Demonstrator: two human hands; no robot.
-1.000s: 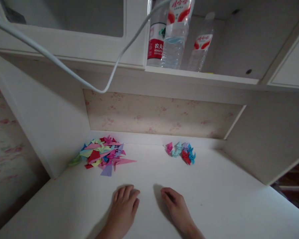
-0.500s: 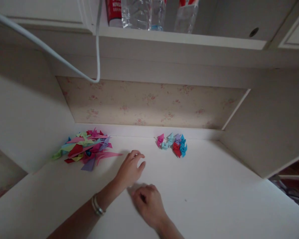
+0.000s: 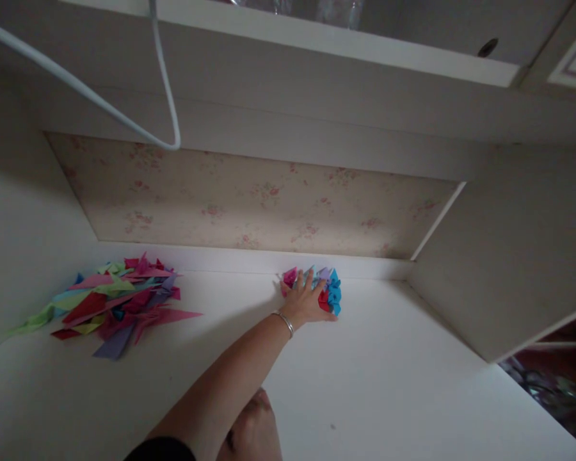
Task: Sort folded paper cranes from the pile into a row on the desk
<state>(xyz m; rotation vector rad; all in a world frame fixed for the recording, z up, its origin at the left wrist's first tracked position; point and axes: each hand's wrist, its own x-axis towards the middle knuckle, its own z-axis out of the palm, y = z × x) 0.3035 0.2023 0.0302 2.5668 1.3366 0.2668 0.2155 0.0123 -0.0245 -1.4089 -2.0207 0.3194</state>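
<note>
Small folded paper pieces in pink, lilac, red and bright blue [image 3: 333,296] are gathered in a tight cluster at the back of the white desk top [image 3: 403,390], right against the low ledge below the floral-patterned back panel [image 3: 249,198]. The cluster is partly covered by the left hand [image 3: 309,302], which is stretched far forward with its fingers spread and laid flat on the pieces; nothing is seen to be pinched or lifted. A thin silver bracelet [image 3: 285,323] is worn at that wrist. The right hand [image 3: 254,430] is rested on the desk near the lower edge, largely hidden under the left forearm, so its grip cannot be told. A larger loose heap of flat coloured paper triangles [image 3: 115,304] is spread well apart to the left. A white cable [image 3: 77,89] is looped overhead.
</note>
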